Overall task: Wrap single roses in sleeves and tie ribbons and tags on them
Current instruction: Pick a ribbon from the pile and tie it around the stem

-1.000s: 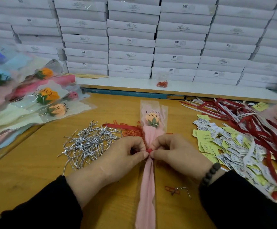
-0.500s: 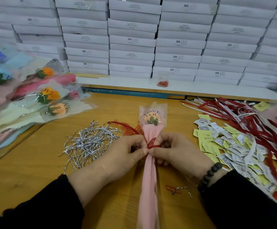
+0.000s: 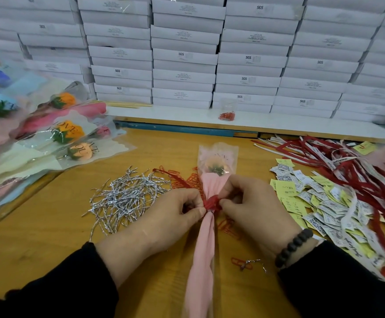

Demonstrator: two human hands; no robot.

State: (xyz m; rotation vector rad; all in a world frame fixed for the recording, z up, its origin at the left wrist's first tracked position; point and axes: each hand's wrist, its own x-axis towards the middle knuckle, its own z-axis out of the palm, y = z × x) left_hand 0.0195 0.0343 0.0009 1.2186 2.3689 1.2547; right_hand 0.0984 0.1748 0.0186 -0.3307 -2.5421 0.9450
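A single orange rose (image 3: 216, 165) lies in a clear sleeve with pink paper (image 3: 204, 244) along the middle of the wooden table (image 3: 49, 237), bloom pointing away from me. A red ribbon (image 3: 212, 202) is bunched around the sleeve's narrow neck. My left hand (image 3: 164, 222) pinches the ribbon from the left. On the other side my right hand (image 3: 253, 210), with a dark bead bracelet on its wrist, pinches it too. Both thumbs and forefingers meet at the knot.
Silver twist ties (image 3: 127, 198) are heaped left of the rose. Red paper clips (image 3: 182, 177) lie behind them. Yellow and white tags (image 3: 310, 203) and red ribbons (image 3: 347, 166) spread at the right. Wrapped roses (image 3: 56, 136) are piled far left. White boxes (image 3: 187, 56) are stacked behind.
The rose has lifted slightly toward me, and the red ribbon has grown from a small dot between my fingertips into a bunched wrap around the sleeve's neck. Both hands stay at the neck.
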